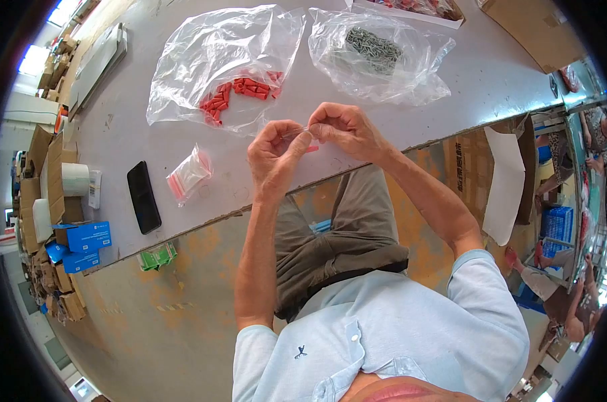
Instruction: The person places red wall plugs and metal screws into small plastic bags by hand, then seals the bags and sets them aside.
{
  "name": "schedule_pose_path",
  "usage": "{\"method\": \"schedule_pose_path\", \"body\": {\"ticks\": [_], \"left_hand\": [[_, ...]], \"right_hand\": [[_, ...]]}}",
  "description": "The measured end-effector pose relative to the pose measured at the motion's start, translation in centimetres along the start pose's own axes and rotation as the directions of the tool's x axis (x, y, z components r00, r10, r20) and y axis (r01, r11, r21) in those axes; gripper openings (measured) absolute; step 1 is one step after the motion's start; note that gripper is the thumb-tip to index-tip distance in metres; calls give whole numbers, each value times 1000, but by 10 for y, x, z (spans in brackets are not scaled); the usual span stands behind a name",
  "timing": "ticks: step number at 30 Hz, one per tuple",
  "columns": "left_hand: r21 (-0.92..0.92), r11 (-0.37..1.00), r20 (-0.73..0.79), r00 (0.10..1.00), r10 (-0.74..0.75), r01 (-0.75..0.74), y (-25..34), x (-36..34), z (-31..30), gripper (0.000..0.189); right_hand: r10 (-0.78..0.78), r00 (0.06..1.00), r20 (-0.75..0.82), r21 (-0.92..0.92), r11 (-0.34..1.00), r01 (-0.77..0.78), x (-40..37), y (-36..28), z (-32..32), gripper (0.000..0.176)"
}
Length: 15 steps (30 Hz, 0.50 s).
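Note:
Both hands meet over the table's near edge, fingertips close together. My left hand [276, 149] pinches a small clear plastic bag [296, 132], and my right hand [340, 128] pinches the same bag from the other side. A small red-pink strip [311, 149] shows just below the fingertips. Beyond the hands, a large clear bag [230, 50] lies open with several red plastic pieces [251, 88] at its near side. To its right, another clear bag [417, 74] holds a heap of metal screws [373, 50].
A black phone [144, 197] and a small bag with pink-edged packets [189, 175] lie on the table [236, 175] at left. Blue boxes [88, 237] stand at the left corner. Cardboard boxes [538, 30] are at the back right. Other people sit at far right.

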<state>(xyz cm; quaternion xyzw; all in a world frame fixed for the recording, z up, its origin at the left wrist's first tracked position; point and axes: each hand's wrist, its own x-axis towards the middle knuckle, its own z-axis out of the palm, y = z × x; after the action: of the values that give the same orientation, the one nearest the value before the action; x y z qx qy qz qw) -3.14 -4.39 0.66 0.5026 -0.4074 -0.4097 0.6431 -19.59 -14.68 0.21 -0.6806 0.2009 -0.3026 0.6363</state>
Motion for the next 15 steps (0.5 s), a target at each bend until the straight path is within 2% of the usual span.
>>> {"method": "schedule_pose_path", "body": {"ticks": [3,8,11,13,15], "left_hand": [[-49,998,2,999,-35,35,-7,-1,-3,9],[79,995,3,998,-66,65,1,-1,-5,9],[52,998,22,1000,-20,19,-9,0,-7,8],[-57,994,17,995,-97,98,-13,-1,-5,5],[-61,995,25,997,-77,79,-11,-2,-5,7]], "right_hand": [[12,1000,-2,-44,999,-12,-3,-3,2,10],[-9,1000,14,-111,994,11,0,2,-1,10],[7,1000,26,-133,991,-4,-1,-5,-1,9],[-5,1000,29,-110,994,8,-2,-9,1,10],[-3,1000,30,-83,997,6,-3,-8,1,11]]}}
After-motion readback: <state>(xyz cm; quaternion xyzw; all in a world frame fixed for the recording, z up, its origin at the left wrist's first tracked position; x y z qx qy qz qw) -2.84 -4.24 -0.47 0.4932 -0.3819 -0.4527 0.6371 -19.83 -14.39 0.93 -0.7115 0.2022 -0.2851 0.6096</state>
